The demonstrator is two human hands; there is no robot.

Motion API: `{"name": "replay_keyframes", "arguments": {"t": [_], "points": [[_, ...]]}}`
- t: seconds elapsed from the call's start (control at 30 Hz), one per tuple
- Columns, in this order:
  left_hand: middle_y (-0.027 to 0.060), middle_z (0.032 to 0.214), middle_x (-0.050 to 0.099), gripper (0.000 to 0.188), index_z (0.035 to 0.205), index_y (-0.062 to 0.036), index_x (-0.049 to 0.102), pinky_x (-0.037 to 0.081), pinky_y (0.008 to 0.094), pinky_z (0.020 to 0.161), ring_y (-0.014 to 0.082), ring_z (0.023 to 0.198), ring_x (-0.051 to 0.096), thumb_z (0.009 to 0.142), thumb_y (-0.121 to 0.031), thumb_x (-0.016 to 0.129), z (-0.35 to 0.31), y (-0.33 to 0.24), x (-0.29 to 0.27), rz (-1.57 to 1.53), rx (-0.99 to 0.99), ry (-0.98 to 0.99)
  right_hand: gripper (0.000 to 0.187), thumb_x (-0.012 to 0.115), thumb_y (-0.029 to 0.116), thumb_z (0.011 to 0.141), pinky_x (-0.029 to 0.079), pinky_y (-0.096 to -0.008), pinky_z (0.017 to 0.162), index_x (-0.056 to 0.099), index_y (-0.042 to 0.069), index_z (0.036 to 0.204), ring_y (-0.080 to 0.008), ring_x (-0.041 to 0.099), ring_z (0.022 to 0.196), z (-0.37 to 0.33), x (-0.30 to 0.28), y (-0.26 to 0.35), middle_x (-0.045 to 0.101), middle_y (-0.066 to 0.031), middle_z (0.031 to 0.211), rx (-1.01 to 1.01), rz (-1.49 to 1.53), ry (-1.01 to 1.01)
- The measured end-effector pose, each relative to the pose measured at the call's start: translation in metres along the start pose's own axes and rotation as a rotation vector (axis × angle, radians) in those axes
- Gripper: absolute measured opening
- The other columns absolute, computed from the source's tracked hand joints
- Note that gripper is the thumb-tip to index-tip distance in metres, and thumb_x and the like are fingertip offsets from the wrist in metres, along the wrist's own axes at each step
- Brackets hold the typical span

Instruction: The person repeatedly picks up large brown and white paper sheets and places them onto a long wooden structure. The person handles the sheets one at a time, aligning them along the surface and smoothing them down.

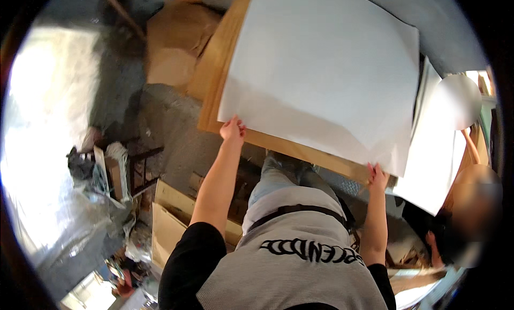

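A large white sheet (321, 69), probably paper, lies over a wooden table (211, 104) in front of me. With its fingers closed, my left hand (234, 129) pinches the sheet at its near left corner. My right hand (378, 177) is closed on the near edge, a little in from the right corner. Slight creases and a soft shadow show along the edge between my hands. The wooden tabletop shows along the left side and below the near edge. My fingertips are partly hidden by my hands.
Brown cardboard (174, 47) stands beyond the table's left side, and flat cardboard pieces (171, 224) lean near my left leg. A cluttered stool (120, 171) is farther left. At right, beside another white sheet (436, 160), are other people, one with an arm (471, 149) reaching in.
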State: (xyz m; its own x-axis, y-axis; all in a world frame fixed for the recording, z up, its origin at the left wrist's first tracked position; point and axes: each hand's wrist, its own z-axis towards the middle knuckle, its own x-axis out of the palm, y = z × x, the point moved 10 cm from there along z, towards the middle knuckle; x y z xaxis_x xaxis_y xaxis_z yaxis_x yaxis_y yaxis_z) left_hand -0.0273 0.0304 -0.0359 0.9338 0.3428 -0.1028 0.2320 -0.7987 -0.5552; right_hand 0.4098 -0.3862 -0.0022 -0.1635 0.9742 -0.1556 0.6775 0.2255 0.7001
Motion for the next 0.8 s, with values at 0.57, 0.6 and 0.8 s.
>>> {"name": "replay_keyframes", "arguments": {"t": [0.57,0.6,0.8], "points": [[0.0066,0.065,0.045,0.037,0.103,-0.0038,0.039,0.038,0.027,0.037,0.0147,0.049,0.046,0.081,-0.025,0.06,0.02,0.002,-0.057,0.01,-0.06,-0.003,0.021,0.054,0.017,0.085,0.023,-0.0193,0.033,0.038,0.005,0.089,-0.0074,0.059,0.06,-0.024,-0.037,-0.034,0.062,-0.0175,0.092,0.065,-0.086,0.058],[0.0062,0.066,0.046,0.032,0.098,-0.0044,0.04,0.039,0.0264,0.037,0.0143,0.049,0.047,0.082,-0.025,0.059,0.021,0.002,-0.058,0.01,-0.056,-0.001,0.021,0.054,0.017,0.085,0.023,-0.0193,0.033,0.039,0.004,0.089,-0.0076,0.059,0.061,-0.03,-0.034,-0.03,0.062,-0.0176,0.092,0.06,-0.09,0.033],[0.0049,0.063,0.047,0.023,0.082,-0.0063,0.041,0.036,0.0259,0.036,0.0142,0.047,0.044,0.082,-0.019,0.059,0.029,0.002,-0.056,-0.064,-0.022,0.076,0.015,0.052,0.02,0.086,0.024,-0.0181,0.033,0.047,0.006,0.08,-0.0113,0.062,0.083,-0.007,-0.062,-0.058,0.061,-0.0126,0.095,0.148,-0.098,0.1]]}}
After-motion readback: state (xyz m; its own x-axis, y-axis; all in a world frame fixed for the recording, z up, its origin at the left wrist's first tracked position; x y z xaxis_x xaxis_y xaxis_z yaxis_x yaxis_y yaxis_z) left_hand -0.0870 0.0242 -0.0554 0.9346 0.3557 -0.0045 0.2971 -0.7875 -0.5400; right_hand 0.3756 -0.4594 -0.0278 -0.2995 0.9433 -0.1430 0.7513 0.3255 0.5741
